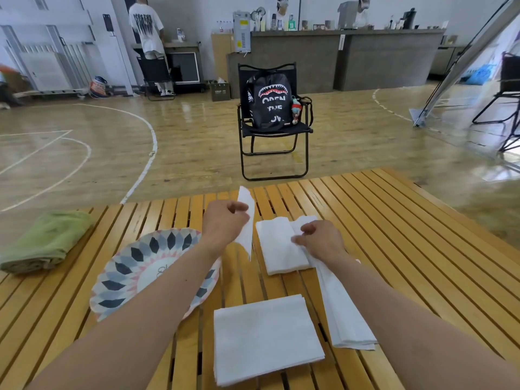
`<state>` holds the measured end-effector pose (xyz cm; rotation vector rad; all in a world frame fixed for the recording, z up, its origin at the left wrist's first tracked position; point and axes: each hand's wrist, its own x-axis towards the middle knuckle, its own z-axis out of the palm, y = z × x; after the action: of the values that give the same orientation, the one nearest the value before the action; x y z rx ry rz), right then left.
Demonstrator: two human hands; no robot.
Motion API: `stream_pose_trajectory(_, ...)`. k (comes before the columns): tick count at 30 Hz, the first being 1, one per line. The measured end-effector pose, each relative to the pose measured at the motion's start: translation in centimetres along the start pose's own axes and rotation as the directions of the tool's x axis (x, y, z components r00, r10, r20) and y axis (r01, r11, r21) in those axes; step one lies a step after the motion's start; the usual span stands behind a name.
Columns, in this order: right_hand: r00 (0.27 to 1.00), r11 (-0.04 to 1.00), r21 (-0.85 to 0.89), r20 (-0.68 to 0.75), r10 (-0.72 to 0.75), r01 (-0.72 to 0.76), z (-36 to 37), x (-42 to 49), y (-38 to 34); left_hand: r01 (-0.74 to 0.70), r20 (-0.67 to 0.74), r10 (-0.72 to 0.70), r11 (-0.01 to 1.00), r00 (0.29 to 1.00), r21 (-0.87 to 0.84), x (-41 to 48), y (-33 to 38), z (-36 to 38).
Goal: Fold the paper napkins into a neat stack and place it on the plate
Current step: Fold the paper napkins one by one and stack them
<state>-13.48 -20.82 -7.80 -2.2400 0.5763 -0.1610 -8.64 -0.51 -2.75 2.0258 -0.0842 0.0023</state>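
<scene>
White paper napkins (282,246) lie right of the patterned round plate (123,277); left hand (225,220) pinches one napkin (247,220), right hand (319,240) pinches another (343,311).

the floor (197,130) was glossy wood painted with white court lines. a black folding chair (274,153) stood mid-room with a black backpack (268,104) on its seat. far off, a long grey counter (346,54) ran along the pale wall; another dark chair (156,77) stood far left.
</scene>
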Motion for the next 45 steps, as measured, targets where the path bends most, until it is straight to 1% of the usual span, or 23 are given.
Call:
stream_pose_trajectory(1, 0.998, 0.992, 0.113, -0.046, -0.043, 0.048, -0.2, -0.4, -0.3, -0.026, 0.026, 0.029, 0.996, 0.999, -0.086, -0.1, 0.7, -0.1)
stream_pose_trajectory(2, 0.999, 0.957, 0.288, -0.036, -0.037, 0.045, -0.5, -0.7, -0.8, -0.027, 0.073, 0.04, 0.984, 0.997, -0.174, -0.2, 1.5, 0.0)
stream_pose_trajectory(3, 0.999, 0.876, 0.482, 0.051, -0.005, -0.02, -0.8, -1.0, -1.4, 0.0, 0.131, 0.035, 0.965, 0.991, -0.263, -0.5, 2.2, 0.2)
stream_pose_trajectory(4, 0.982, 0.767, 0.629, 0.188, 0.007, -0.126, -1.1, -1.1, -1.9, 0.04, 0.182, 0.023, 0.941, 0.983, -0.336, -0.8, 2.9, 0.6)
stream_pose_trajectory(5, 0.948, 0.67, 0.707, 0.317, -0.01, -0.229, -1.4, -1.1, -2.2, 0.072, 0.218, 0.016, 0.918, 0.976, -0.39, -0.9, 3.3, 1.1)
stream_pose_trajectory(6, 0.911, 0.599, 0.74, 0.41, -0.04, -0.306, -1.7, -1.2, -2.3, 0.09, 0.235, 0.013, 0.902, 0.972, -0.423, -1.0, 3.5, 1.4)
stream_pose_trajectory(7, 0.889, 0.554, 0.755, 0.455, -0.056, -0.352, -1.9, -1.0, -2.1, 0.101, 0.238, 0.007, 0.893, 0.971, -0.439, -0.9, 3.4, 1.7)
stream_pose_trajectory(8, 0.888, 0.539, 0.759, 0.457, -0.043, -0.364, -2.1, -0.7, -1.9, 0.112, 0.232, -0.009, 0.892, 0.973, -0.437, -0.9, 3.1, 2.0)
stream_pose_trajectory(10, 0.925, 0.589, 0.74, 0.378, 0.038, -0.326, -2.2, -0.3, -1.4, 0.13, 0.215, -0.054, 0.925, 0.975, -0.358, -0.6, 1.8, 2.4)
stream_pose_trajectory(11, 0.944, 0.655, 0.698, 0.322, 0.075, -0.29, -2.1, -0.2, -1.1, 0.132, 0.211, -0.072, 0.949, 0.975, -0.285, -0.4, 0.9, 2.7)
stream_pose_trajectory(13, 0.972, 0.83, 0.52, 0.213, 0.102, -0.201, -1.5, -0.3, -0.5, 0.125, 0.207, -0.098, 0.984, 0.974, -0.126, -0.3, -0.8, 3.5)
stream_pose_trajectory(15, 0.99, 0.927, 0.351, 0.102, 0.102, -0.132, -0.5, -0.2, 0.0, 0.102, 0.183, -0.103, 0.995, 0.978, 0.014, -0.3, -2.1, 4.3)
stream_pose_trajectory(18, 0.998, 0.96, 0.271, -0.001, 0.067, -0.064, 0.7, -0.1, 0.4, 0.073, 0.163, -0.086, 0.994, 0.983, 0.082, -0.2, -3.3, 4.8)
stream_pose_trajectory(23, 0.999, 0.983, 0.183, -0.047, 0.025, -0.016, 0.9, 0.1, 0.7, 0.082, 0.138, -0.105, 0.983, 0.985, 0.162, -0.1, -3.6, 4.8)
stream_pose_trajectory(25, 0.997, 0.993, 0.117, -0.073, 0.013, -0.005, 0.8, 0.2, 0.7, 0.12, 0.131, -0.148, 0.972, 0.98, 0.202, -0.2, -3.4, 4.7)
stream_pose_trajectory(27, 0.997, 1.0, 0.009, -0.068, 0.02, -0.019, 0.6, 0.3, 0.7, 0.174, 0.141, -0.216, 0.949, 0.966, 0.263, -0.3, -3.0, 4.6)
stream_pose_trajectory(29, 0.997, 0.996, -0.057, -0.035, 0.07, -0.072, 0.4, 0.2, 0.4, 0.218, 0.153, -0.269, 0.932, 0.951, 0.288, -0.4, -2.6, 4.6)
stream_pose_trajectory(32, 0.987, 0.987, -0.035, 0.031, 0.159, -0.157, 0.6, 0.3, -0.4, 0.242, 0.154, -0.298, 0.922, 0.942, 0.303, -0.3, -2.5, 4.7)
stream_pose_trajectory(35, 0.975, 0.978, 0.017, 0.08, 0.207, -0.209, 0.9, 0.2, -1.1, 0.271, 0.162, -0.324, 0.92, 0.932, 0.283, -0.4, -2.6, 4.6)
stream_pose_trajectory(37, 0.969, 0.974, 0.055, 0.125, 0.213, -0.221, 0.9, -0.2, -1.6, 0.318, 0.161, -0.353, 0.925, 0.922, 0.207, -0.4, -2.7, 4.4)
stream_pose_trajectory(39, 0.958, 0.956, 0.155, 0.186, 0.218, -0.248, 0.5, -0.5, -1.9, 0.397, 0.181, -0.399, 0.917, 0.899, 0.048, -0.6, -2.3, 3.8)
stream_pose_trajectory(41, 0.948, 0.916, 0.3, 0.256, 0.191, -0.265, -0.1, -1.2, -2.2, 0.468, 0.253, -0.427, 0.874, 0.868, -0.129, -0.8, -1.9, 3.0)
stream_pose_trajectory(45, 0.931, 0.815, 0.507, 0.351, 0.101, -0.28, -1.4, -2.6, -3.0, 0.514, 0.394, -0.37, 0.772, 0.842, -0.375, -1.8, -0.4, 1.5)
